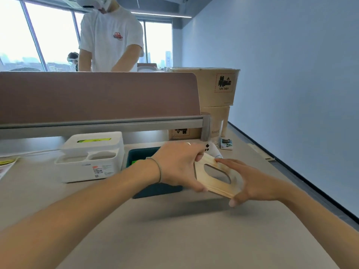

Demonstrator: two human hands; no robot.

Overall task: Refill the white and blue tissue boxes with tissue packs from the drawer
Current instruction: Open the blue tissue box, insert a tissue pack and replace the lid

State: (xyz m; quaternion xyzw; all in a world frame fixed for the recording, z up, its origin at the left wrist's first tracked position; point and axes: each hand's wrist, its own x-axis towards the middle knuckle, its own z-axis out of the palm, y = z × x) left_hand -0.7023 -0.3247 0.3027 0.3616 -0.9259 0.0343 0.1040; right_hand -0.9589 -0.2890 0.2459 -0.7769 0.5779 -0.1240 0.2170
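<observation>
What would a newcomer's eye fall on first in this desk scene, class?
First, the wooden lid with its oval slot, held above the desk between the left hand and right hand. Just behind it sits the open blue tissue box, and to its left the white tissue box, green showing through its top slot.

One head-worn wide-angle view, looking forward and down across the desk (174, 230); both forearms reach in from the bottom edge, close up, the divider (97, 94) facing us beyond.
</observation>
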